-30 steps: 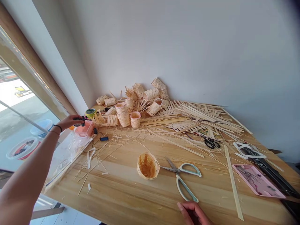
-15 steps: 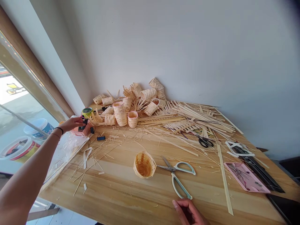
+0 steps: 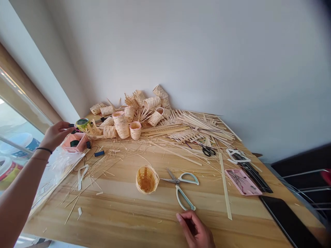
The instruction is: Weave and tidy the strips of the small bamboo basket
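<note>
Nearest, the right hand (image 3: pixel 194 229) lay at the near edge of the bench (image 3: pixel 129 220), its fingers loosely curled; whether it pinched anything could not be told, as the palm was hidden. Just beyond its fingertips lay pale-green-handled scissors (image 3: pixel 176 180), stiff and probably easy to lift by the handle loops. To their left sat a small woven bamboo basket (image 3: pixel 146 179), likely light and best taken gently by the rim. At the left, the left hand (image 3: pixel 55 135) reached out with its fingers extended over a pink plastic box (image 3: pixel 67 144), close to a green-centred tape roll (image 3: pixel 82 123); any grip was unclear. The roll looked light and easy to take by its edge. A plastic bag (image 3: pixel 60 168) lay nearer the bench's left edge. Farther off, loose bamboo strips (image 3: pixel 204 125) and a heap of woven bamboo cups (image 3: pixel 121 125) crowded the far corner against the wall.
</note>
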The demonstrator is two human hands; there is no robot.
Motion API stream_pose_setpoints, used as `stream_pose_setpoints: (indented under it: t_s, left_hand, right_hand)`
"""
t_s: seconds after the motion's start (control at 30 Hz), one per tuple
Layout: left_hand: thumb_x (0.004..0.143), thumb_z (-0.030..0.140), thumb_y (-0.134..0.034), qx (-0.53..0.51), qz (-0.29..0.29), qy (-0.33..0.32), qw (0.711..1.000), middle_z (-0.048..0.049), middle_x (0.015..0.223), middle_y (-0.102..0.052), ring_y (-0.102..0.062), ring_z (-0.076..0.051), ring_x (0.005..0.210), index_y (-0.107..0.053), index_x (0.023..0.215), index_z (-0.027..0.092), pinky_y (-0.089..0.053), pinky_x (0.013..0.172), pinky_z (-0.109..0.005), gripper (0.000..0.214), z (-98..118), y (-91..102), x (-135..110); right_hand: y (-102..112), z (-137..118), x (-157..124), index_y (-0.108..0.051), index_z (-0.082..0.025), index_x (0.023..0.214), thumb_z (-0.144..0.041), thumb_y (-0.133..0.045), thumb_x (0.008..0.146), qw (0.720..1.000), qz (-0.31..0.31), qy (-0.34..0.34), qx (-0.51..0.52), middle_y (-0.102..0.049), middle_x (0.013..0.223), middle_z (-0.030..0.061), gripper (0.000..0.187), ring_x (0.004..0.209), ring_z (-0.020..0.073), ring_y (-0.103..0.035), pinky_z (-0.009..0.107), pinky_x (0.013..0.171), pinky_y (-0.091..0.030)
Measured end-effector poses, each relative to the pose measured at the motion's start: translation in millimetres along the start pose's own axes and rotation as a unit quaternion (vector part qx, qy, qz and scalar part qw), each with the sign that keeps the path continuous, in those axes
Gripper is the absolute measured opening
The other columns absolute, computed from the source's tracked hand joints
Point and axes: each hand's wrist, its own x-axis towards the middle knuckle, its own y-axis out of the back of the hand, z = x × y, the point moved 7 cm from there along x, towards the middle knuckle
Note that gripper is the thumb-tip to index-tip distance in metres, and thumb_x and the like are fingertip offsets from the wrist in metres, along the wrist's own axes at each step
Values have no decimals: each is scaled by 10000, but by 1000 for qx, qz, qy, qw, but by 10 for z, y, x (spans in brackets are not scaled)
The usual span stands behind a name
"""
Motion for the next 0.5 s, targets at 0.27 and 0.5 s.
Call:
stream_pose_setpoints:
  t_s: [0.27,0.5]
  left_hand:
    - [769,358,-807,-98,96,54,989,25,846,-695,-640,-153,782,-659,1035,145,-583,939,-461,371,86,59,37]
    - [845,342,-819,-205,62,33,976,9,844,-698,-636,-121,687,-674,1063,116,-605,800,-363,346,211,77,-60]
  right_hand:
    - [11,-117,66,-652,-206,732,-580,-630,984,999,-18,34,-38,-614,632,7,451,554,165,-565,240,540,-475]
    - [21,-84,19,-691,-217,710,-711,-617,938,999,17,30,-31,-612,596,10,549,531,166,-590,221,537,-510]
